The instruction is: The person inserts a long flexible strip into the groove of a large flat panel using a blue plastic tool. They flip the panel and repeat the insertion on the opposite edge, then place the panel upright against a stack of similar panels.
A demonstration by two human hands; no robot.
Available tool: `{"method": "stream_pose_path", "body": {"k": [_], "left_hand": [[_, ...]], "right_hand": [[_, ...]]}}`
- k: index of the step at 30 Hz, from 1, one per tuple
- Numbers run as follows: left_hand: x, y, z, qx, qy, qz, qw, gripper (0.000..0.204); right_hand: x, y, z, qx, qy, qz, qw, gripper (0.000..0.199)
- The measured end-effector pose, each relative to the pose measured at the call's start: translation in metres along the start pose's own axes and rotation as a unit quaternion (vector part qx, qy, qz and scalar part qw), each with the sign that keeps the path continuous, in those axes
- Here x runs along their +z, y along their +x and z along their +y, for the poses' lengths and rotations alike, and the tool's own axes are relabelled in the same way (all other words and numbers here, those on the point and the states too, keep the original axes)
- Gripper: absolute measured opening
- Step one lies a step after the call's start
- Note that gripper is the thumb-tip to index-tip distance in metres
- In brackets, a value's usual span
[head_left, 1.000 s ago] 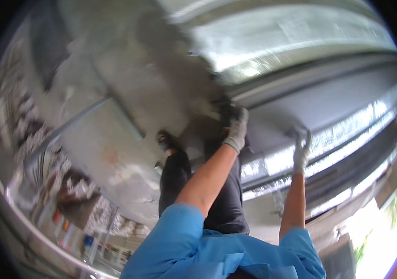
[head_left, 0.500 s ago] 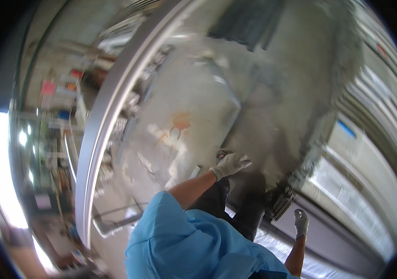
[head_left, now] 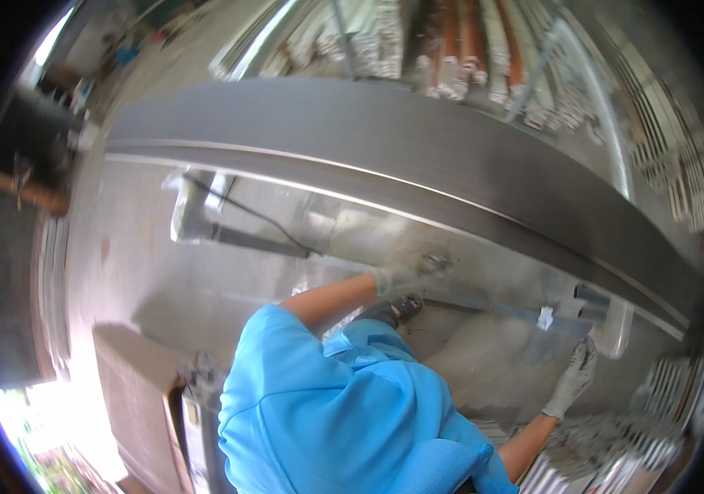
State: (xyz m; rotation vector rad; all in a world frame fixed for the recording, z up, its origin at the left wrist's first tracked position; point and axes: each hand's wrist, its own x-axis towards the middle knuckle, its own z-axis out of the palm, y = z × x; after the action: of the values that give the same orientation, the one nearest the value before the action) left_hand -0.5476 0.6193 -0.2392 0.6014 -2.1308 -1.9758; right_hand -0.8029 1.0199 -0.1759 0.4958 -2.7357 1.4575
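Probably stiff, slick, the upper-frame beam (head_left: 385, 125) suits holding by both edges, but the left hand (head_left: 414, 277) and right hand's (head_left: 573, 382) grip I cannot tell.

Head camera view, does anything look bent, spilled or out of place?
Nothing looks plainly spilled or damaged. A small white scrap shows against a grey strip near the right hand, perhaps stray. The long grey beam looks bowed, but that's likely just the fisheye lens.
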Motion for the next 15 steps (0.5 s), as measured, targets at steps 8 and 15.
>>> {"method": "stream_pose_path", "body": {"k": [8,15], "left_hand": [[-0.228,-0.141,-0.103,-0.187,-0.006,0.704,0.685,0.047],[-0.267,-0.165,-0.064,-0.097,-0.17,0.61,0.768,0.055]], "right_hand": [[0.106,0.062,-0.167,-0.194,0.037,-0.146,0.969,0.025],[0.172,0.013,-0.244,-0.379,0.118,-0.433,0.81,0.029]]}}
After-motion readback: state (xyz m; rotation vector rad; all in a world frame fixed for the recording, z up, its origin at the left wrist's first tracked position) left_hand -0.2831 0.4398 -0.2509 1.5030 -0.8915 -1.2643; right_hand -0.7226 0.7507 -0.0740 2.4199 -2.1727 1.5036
